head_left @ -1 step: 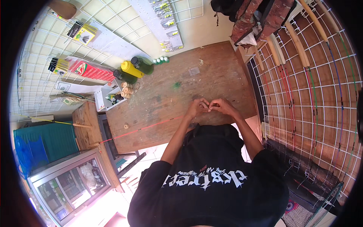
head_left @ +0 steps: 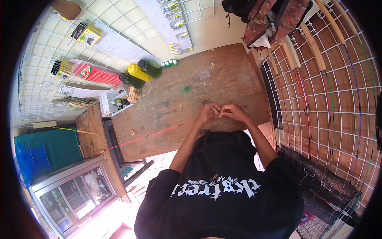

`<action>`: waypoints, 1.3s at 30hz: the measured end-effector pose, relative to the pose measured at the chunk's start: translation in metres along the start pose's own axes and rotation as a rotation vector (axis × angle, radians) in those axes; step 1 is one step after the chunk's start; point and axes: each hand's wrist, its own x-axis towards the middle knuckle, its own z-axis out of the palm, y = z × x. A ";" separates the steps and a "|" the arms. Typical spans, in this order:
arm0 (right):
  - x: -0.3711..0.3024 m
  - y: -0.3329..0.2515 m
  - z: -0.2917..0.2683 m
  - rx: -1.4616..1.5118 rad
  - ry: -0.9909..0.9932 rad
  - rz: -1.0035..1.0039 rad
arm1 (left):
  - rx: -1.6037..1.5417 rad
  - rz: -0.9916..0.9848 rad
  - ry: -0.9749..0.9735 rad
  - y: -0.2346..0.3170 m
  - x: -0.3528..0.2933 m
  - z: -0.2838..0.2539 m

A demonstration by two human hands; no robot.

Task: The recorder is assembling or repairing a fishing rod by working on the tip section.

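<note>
Over the near right part of the wooden table (head_left: 167, 119), my two hands meet with their fingertips close together. My left hand (head_left: 209, 113) is closed in a pinch, its fingers curled in toward the right. Facing it, my right hand (head_left: 235, 113) pinches too, thumb and fingertips pressed together. Whatever sits between the fingertips is too small to make out. A thin pinkish-red fishing rod (head_left: 153, 134) runs across the table from the left and disappears at my left wrist; its end near the hand is hidden.
A small wooden ring (head_left: 133, 133) lies on the left of the table. At the back left stand a yellow bottle (head_left: 139, 73), dark green bottles (head_left: 149, 68), cork rings (head_left: 134, 95) and a white box (head_left: 107, 104). Fishing rods (head_left: 314, 51) hang on the right-hand wire rack.
</note>
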 end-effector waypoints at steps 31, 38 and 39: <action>-0.016 -0.014 0.030 -0.202 0.337 -0.125 | -0.349 -0.288 0.144 -0.017 0.001 0.009; -0.017 -0.014 0.030 -0.227 0.363 -0.135 | -0.291 -0.367 0.069 -0.028 0.004 0.006; -0.018 -0.012 0.030 -0.237 0.360 -0.135 | -0.293 -0.374 0.050 -0.028 0.004 0.006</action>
